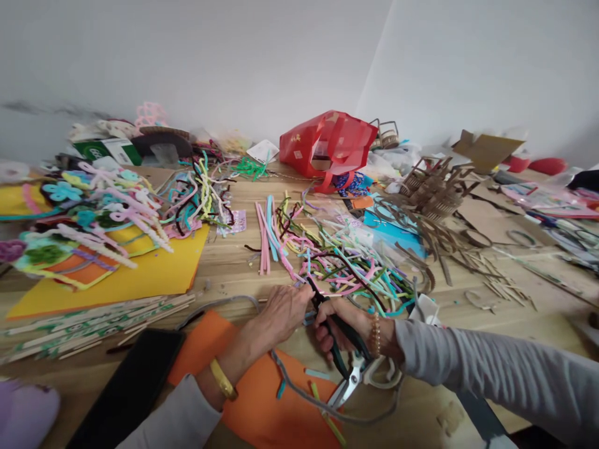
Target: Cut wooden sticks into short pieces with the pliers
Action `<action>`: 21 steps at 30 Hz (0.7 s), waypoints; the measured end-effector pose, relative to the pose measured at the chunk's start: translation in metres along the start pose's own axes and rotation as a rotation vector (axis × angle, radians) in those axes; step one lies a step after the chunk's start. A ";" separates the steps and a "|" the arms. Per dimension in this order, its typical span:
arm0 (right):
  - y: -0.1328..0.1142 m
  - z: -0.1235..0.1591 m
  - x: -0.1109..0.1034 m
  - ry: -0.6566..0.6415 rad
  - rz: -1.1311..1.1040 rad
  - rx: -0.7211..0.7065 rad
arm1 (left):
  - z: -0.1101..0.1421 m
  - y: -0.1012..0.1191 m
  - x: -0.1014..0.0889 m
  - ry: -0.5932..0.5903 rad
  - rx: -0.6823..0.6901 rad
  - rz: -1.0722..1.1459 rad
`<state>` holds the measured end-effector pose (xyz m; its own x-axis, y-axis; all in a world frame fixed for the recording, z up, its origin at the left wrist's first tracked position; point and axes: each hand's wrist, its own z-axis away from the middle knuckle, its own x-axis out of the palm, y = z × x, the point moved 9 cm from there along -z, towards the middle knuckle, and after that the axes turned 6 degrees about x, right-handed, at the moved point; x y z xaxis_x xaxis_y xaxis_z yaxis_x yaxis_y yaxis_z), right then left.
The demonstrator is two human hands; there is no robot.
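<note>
Pale walls met in a corner beyond a long wooden table (234, 262) heaped with craft materials. At the far side stood a red bag (327, 143), and to the far right lay a tangle of cut cardboard strips (435, 193). On the left, flowers twisted from pipe cleaners (93, 212) lay on and beside a yellow card sheet (116, 280), with printed wooden sticks (93, 324) bundled nearer the edge.

Both hands worked at the near middle of the table, over an orange foam sheet (262, 399) and just in front of a loose pile of multicoloured pipe cleaners (337, 262). The right hand (339, 324), with a beaded bracelet (375, 335) at the wrist and a grey sleeve (491, 368) behind it, was clenched around black-handled scissors (349, 380), their steel blades pointing toward the near edge. The left hand (285, 312), wearing a gold bangle (223, 379), was curled right beside the scissors' upper handle, at the edge of the pile; whatever it pinched, if anything, could not be made out. A grey pipe cleaner (318, 405) curved across the foam, passing just by the blades.
</note>
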<state>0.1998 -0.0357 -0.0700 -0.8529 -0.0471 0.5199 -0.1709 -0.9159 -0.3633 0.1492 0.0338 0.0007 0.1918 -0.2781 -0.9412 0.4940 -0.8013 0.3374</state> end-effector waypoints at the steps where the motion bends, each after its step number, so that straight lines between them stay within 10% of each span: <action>1: 0.001 0.000 0.000 -0.008 0.000 0.029 | -0.002 0.001 -0.001 0.000 0.018 0.003; 12: 0.003 0.007 0.007 -0.187 -0.131 0.081 | -0.015 0.014 -0.016 -0.021 0.042 -0.019; 21: 0.003 0.011 0.004 -0.252 -0.171 0.069 | -0.003 -0.036 -0.017 0.063 -0.044 0.074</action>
<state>0.2011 -0.0433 -0.0601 -0.6645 0.0203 0.7470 -0.2595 -0.9437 -0.2052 0.1306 0.0693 0.0042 0.2815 -0.3005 -0.9113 0.5134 -0.7552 0.4076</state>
